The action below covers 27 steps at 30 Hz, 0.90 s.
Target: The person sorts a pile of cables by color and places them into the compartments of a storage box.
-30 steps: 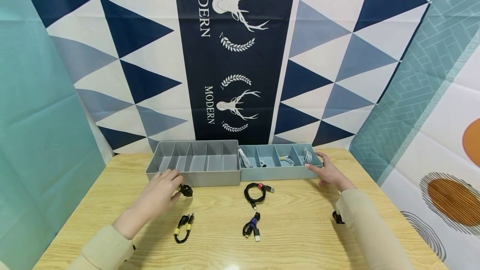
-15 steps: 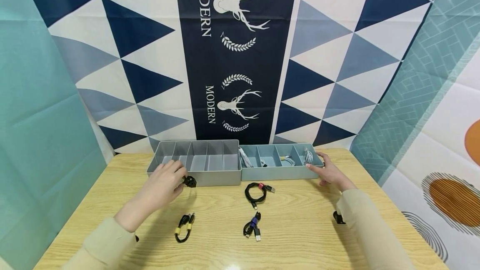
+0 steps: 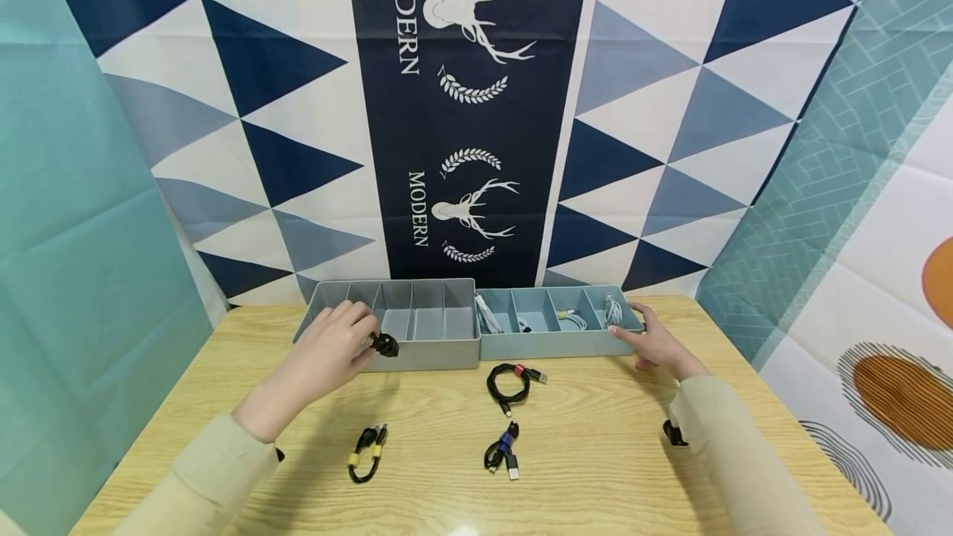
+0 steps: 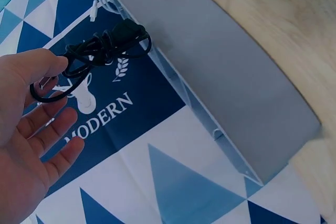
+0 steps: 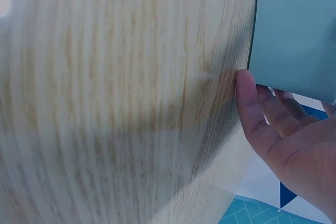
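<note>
My left hand (image 3: 338,347) pinches a bundled black cable (image 3: 385,345) between thumb and forefinger. It hangs in front of the grey divided box (image 3: 432,354), near its rim. In the left wrist view the cable (image 4: 105,48) is looped and wound round itself, and the other fingers spread loosely below it. My right hand (image 3: 658,346) touches the right end of the blue divided box (image 3: 551,346). Its thumb lies at the front rim. In the right wrist view the extended fingers (image 5: 252,108) rest along that box's end, near the table.
On the table lie a black cable with a red tie (image 3: 506,387), another with a purple tie (image 3: 502,449) and one with yellow ties (image 3: 365,457). The blue box holds light cables, such as a white one (image 3: 487,314) and a coiled one (image 3: 612,311). A patterned cloth backdrop stands behind.
My left hand has lifted the bundled black cable from near the tabletop, up and to the right, towards the grey box's front rim. My right hand stays at the blue box.
</note>
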### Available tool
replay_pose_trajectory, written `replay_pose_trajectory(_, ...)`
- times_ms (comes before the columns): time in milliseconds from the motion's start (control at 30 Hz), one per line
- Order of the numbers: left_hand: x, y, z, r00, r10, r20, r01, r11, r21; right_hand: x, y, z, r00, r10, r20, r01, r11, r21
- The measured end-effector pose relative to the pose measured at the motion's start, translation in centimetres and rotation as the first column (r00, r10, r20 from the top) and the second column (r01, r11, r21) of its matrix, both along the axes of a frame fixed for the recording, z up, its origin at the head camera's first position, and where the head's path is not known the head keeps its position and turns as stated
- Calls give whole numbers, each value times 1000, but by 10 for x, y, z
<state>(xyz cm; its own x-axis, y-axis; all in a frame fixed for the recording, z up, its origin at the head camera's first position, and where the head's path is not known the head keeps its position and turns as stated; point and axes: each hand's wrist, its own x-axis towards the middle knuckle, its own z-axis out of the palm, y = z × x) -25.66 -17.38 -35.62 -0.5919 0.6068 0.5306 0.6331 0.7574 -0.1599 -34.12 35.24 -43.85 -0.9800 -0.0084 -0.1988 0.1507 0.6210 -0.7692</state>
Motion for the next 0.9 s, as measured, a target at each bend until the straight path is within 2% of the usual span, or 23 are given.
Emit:
replay_pose_trajectory(300, -8, 7, 11, 1000, -18, 6, 17, 999, 35, 0, 1, 0, 1000, -5, 8, 5, 1000, 0)
replay_pose_trajectory(667, -12, 14, 15, 999, -13, 36, 8, 994, 112, -3, 4, -5, 1000, 8, -7, -8, 1000, 11)
replay_pose_trajectory(900, -17, 18, 21, 999, -8, 48, 1, 989, 145, -4, 5, -3, 1000, 4, 1, -4, 1000, 18)
